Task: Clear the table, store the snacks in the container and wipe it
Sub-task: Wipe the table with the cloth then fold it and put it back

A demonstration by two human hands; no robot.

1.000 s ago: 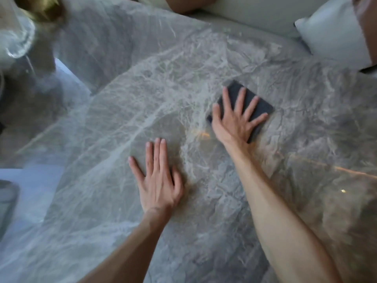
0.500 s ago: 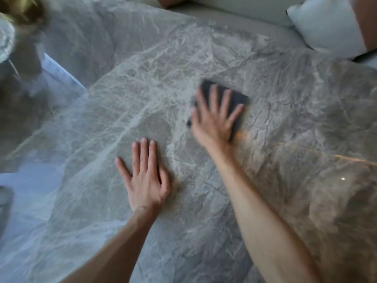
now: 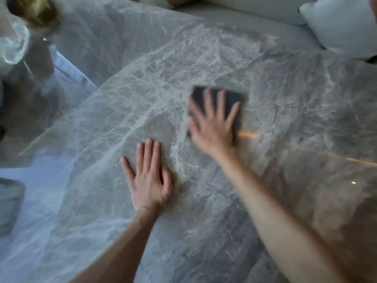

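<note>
**Desk:** What fills the picture?

**Photographer:** A grey, white-veined marble table [image 3: 255, 64], bare across nearly its whole visible top. Beyond its far edge sit a pale sofa [image 3: 255, 9] and a white cushion [image 3: 342, 25]. Both forearms reach in from below.

**Desk:** And the hands?

**Photographer:** The left hand [image 3: 148, 178] lies flat and released on the stone, fingers together, gripping nothing. The right hand [image 3: 212, 123] is spread, palm down, pressing a dark folded cloth [image 3: 232, 99] against the table near its middle. It grasps nothing by the fingers; it pins the cloth. That hand is blurred, which suggests a wiping stroke under way.

**Desk:** What could go wrong?

**Photographer:** My reading only: since the cloth is pinned by pressure rather than gripped, a fast stroke could let it slide out or bunch under the palm. A wide sweep left might also reach the things at the table's far-left corner.

**Desk:** Any containers?

**Photographer:** A clear, shiny vessel or bag [image 3: 14, 48] sits at that corner with something golden-brown [image 3: 34, 11] just behind it. It is too blurred to say what either holds, or whether the snacks are stored.
</note>
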